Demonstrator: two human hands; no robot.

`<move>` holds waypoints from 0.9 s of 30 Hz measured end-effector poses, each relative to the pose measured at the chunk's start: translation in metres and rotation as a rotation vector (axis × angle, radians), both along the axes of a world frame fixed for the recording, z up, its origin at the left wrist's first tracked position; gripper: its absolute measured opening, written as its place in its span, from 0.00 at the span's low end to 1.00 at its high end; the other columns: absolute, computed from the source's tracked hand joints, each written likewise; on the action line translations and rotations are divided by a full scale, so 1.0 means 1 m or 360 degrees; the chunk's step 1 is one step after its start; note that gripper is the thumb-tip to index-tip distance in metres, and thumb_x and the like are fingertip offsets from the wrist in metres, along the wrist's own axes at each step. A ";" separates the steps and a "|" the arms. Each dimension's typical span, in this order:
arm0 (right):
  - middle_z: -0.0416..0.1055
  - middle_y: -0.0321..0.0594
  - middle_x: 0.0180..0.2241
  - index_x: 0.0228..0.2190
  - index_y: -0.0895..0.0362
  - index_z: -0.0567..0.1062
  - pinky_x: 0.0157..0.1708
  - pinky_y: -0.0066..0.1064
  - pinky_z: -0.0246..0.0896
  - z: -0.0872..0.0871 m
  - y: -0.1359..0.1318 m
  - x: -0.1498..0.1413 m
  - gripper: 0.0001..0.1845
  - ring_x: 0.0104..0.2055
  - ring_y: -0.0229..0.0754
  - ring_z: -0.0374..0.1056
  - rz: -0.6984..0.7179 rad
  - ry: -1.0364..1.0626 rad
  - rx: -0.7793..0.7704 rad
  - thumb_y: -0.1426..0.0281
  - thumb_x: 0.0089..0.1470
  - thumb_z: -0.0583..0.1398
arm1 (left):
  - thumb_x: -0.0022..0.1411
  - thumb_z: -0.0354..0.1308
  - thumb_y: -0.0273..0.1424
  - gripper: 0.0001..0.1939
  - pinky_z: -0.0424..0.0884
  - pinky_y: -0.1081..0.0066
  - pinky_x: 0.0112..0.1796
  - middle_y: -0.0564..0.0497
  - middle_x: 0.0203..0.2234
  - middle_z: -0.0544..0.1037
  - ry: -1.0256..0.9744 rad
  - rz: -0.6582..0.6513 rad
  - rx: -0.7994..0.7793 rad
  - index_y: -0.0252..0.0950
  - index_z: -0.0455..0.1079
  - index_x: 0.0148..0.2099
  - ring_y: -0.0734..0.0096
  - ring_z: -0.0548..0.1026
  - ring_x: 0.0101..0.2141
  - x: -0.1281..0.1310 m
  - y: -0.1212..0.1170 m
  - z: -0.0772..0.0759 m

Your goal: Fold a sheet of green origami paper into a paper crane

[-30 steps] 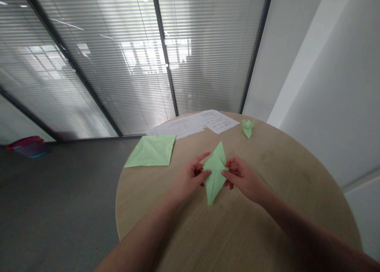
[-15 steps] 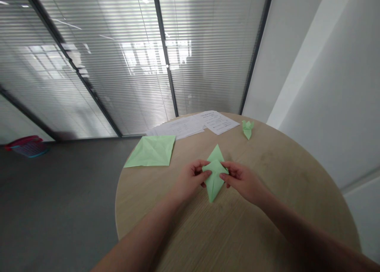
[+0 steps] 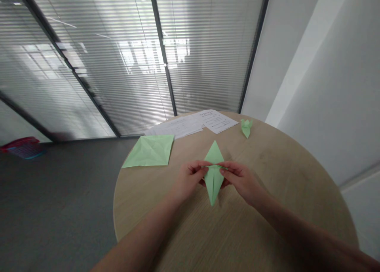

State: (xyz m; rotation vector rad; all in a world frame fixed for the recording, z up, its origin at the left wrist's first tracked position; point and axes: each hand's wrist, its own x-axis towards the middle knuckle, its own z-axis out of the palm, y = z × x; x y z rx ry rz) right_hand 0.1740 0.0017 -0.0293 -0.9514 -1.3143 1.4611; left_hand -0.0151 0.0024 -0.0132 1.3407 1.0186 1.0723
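Note:
Between my hands is a piece of folded green origami paper (image 3: 214, 181), a long diamond with one point away from me and one toward me. A slit runs down the middle of its near half. My left hand (image 3: 192, 176) pinches its left side between thumb and fingers. On the right edge, my right hand (image 3: 237, 177) grips it the same way. Both index fingertips press in along the middle, where a fold crosses. Some fingers are hidden behind the paper.
The round wooden table (image 3: 285, 193) carries a creased green sheet (image 3: 151, 151) at left, printed white papers (image 3: 218, 121) at the back and a small green folded figure (image 3: 246, 128) at back right. A red and blue basket (image 3: 23, 147) stands on the floor.
The middle flap of the folded paper, raised and facing me before, now lies flattened at the cross fold. My index fingertips have moved inward along that fold. The view has shifted slightly.

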 end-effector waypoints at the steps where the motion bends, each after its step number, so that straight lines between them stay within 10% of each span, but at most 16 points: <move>1: 0.76 0.39 0.30 0.38 0.58 0.80 0.29 0.32 0.74 0.000 0.000 0.001 0.20 0.28 0.38 0.72 -0.0020 -0.0010 0.0014 0.57 0.48 0.67 | 0.57 0.62 0.38 0.12 0.72 0.73 0.26 0.52 0.23 0.75 -0.0004 0.0005 0.0001 0.33 0.77 0.37 0.74 0.72 0.24 0.000 -0.001 0.001; 6: 0.76 0.38 0.28 0.34 0.57 0.81 0.30 0.33 0.74 -0.001 -0.001 0.004 0.14 0.27 0.38 0.73 -0.0051 -0.0140 0.0154 0.59 0.51 0.65 | 0.56 0.59 0.34 0.08 0.73 0.73 0.27 0.54 0.23 0.73 -0.0041 0.0005 -0.0016 0.34 0.74 0.34 0.75 0.72 0.23 0.000 -0.005 0.005; 12: 0.74 0.38 0.27 0.31 0.57 0.80 0.27 0.30 0.72 -0.003 0.001 0.007 0.13 0.25 0.37 0.72 -0.0150 -0.0277 0.0260 0.59 0.52 0.62 | 0.58 0.62 0.38 0.26 0.74 0.71 0.27 0.55 0.25 0.75 -0.0262 0.0042 -0.0042 0.38 0.62 0.57 0.69 0.75 0.26 0.002 -0.009 0.009; 21: 0.75 0.39 0.32 0.36 0.55 0.79 0.31 0.30 0.72 -0.004 -0.006 0.005 0.13 0.28 0.38 0.73 -0.0072 -0.0476 0.0321 0.62 0.55 0.58 | 0.52 0.66 0.43 0.18 0.68 0.75 0.25 0.50 0.25 0.76 0.0004 -0.0044 -0.0285 0.31 0.76 0.33 0.75 0.71 0.23 0.004 -0.002 -0.003; 27: 0.75 0.44 0.45 0.64 0.50 0.55 0.34 0.36 0.75 0.003 -0.005 -0.001 0.44 0.35 0.42 0.74 -0.0030 0.0018 0.0054 0.57 0.51 0.65 | 0.53 0.64 0.41 0.16 0.67 0.73 0.25 0.50 0.23 0.75 0.0064 0.0039 -0.0152 0.30 0.77 0.33 0.73 0.70 0.22 0.002 -0.001 -0.003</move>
